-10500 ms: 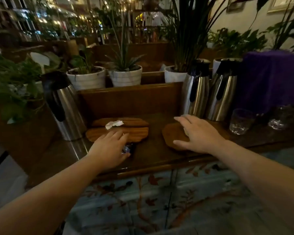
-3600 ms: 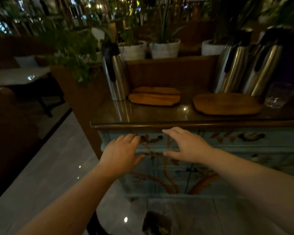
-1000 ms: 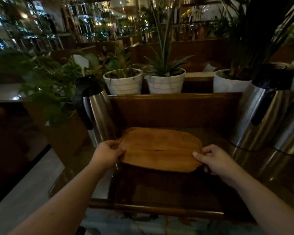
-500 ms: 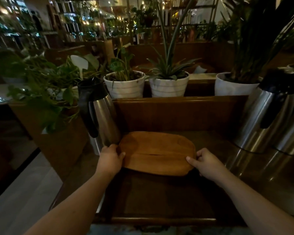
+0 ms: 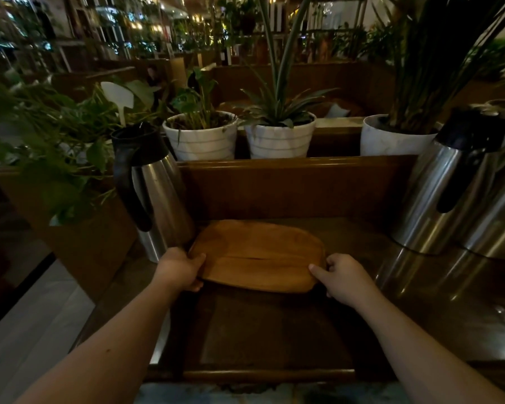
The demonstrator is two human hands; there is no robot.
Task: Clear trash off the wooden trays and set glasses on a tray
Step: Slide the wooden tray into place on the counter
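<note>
A stack of oval wooden trays [image 5: 257, 255] lies on the dark cabinet top [image 5: 274, 330], close to the wooden back panel. No trash shows on the top tray. My left hand [image 5: 180, 268] grips the stack's left end with the thumb on top. At the right end my right hand [image 5: 343, 277] holds the edge, fingers curled under it. No glass is clearly visible; only faint glints show at the far right edge.
A steel thermos jug [image 5: 152, 191] with a black handle stands just left of the trays. Two more steel jugs [image 5: 455, 188] crowd the right side. White plant pots [image 5: 201, 135] sit on the ledge behind the back panel.
The trash has gone from the trays since the earliest frame. Over the last second both hands have kept hold of the tray stack's ends, and the stack has shifted slightly nearer the back panel.
</note>
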